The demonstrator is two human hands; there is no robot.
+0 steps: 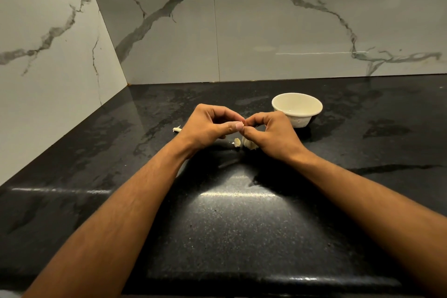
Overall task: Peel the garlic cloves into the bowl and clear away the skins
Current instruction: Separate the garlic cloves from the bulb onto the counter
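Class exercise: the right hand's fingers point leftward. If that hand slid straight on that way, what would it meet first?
Most likely the left hand: the right hand already has its fingertips against it, both pinching a small garlic clove between them. The exact contact is hard to make out.

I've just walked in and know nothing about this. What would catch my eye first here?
Two bare hands meet at the middle of the black counter: the left hand and right hand pinch a small garlic clove between their fingers. Just behind the right hand stands a cream bowl, which looks empty. A few pale garlic pieces lie on the counter under the hands, below a white marble-veined wall.
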